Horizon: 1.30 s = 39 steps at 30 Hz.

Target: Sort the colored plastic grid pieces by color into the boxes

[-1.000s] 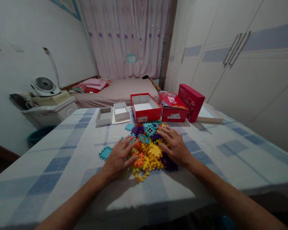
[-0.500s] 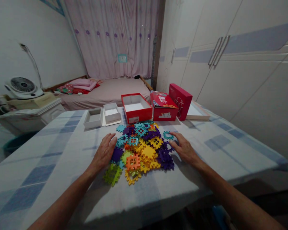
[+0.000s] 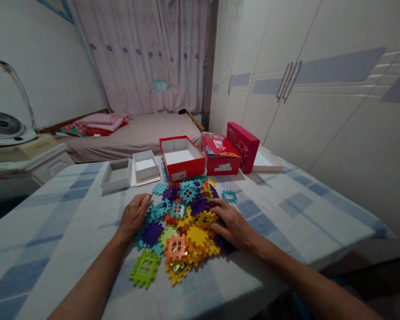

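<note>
Pile of interlocking plastic tiles point(image 3: 196, 235), mixed colors, mid-bench point(image 3: 70, 249); right hand point(image 3: 231, 222) on pile's right side, thumb and fingers spread over yellow and purple tiles; left hand point(image 3: 135, 215) at left edge, fingers close together, can't tell if pinching anything; green window tile point(image 3: 145, 268) front left, teal frame tile point(image 3: 229, 196) apart at right; open red box point(image 3: 186, 170) behind pile, two small open boxes point(image 3: 118, 184) left of it

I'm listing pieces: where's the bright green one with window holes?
In the head view, the bright green piece lies at the near left edge of the pile, left of the orange window piece.
</note>
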{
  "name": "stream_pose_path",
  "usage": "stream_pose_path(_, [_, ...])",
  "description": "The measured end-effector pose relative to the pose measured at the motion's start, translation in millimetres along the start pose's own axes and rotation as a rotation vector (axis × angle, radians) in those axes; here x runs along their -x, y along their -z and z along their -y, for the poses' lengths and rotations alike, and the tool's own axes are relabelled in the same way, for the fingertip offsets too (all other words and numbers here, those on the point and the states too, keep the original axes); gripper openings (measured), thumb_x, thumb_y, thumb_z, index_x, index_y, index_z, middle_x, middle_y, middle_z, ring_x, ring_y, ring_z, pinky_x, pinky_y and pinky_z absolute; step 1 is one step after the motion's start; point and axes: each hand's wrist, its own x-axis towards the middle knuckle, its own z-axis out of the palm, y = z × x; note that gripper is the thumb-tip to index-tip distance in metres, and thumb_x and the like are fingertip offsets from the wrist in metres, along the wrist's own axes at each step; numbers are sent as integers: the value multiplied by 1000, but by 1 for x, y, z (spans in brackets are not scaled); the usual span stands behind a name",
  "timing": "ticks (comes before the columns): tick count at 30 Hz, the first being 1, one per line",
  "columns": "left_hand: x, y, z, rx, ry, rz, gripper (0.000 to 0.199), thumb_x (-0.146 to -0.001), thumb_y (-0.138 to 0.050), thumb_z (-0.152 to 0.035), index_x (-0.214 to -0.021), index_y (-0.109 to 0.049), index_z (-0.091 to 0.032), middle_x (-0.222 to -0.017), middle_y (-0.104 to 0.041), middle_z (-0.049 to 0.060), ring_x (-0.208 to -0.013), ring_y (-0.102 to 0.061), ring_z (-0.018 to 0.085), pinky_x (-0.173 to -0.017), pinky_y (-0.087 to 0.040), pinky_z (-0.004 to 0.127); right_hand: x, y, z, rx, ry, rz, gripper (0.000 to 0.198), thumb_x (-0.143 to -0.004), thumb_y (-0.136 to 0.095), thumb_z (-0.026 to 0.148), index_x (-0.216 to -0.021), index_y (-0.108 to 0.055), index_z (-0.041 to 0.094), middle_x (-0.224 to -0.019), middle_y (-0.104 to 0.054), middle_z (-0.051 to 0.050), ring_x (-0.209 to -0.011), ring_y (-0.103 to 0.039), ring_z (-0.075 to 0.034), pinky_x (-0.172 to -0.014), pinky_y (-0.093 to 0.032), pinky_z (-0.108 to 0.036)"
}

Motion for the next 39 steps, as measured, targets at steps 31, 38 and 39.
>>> stream_pose_path(31, [-1,4,-2,-116,-71,86,43,-83,-44,-53,-93,-67,-18,-112,-63,10,-107,-59,26,-100,-42,39,34,36,-15,10,-279,410,112,-61,-74,65,-150,-25,17,-154,-25,-18,-142,-19,-35,-115,-18,-52])
stream_pose_path(38, [-1,4,1,-133,-77,94,42,-83,-44,-52,-95,-67,-19,-113,-62,9,-108,-58,25,-98,-43,39,24,26,-13,-42,-275,251,76,-71,-75,34,-137,-41,18,-124,-53,-12,-118,-46,-28,-101,-36,-44])
stream_pose_path(39, [-1,4,1,-134,-75,97,42,-82,-44,-52,-95,-67,-19,-113,-62,9,-108,-58,25,-98,-43,39,23,26,-13,-67,-276,232,68,-72,-73,30,-132,-45,19,-118,-54,-11,-113,-49,-26,-98,-38,-42])
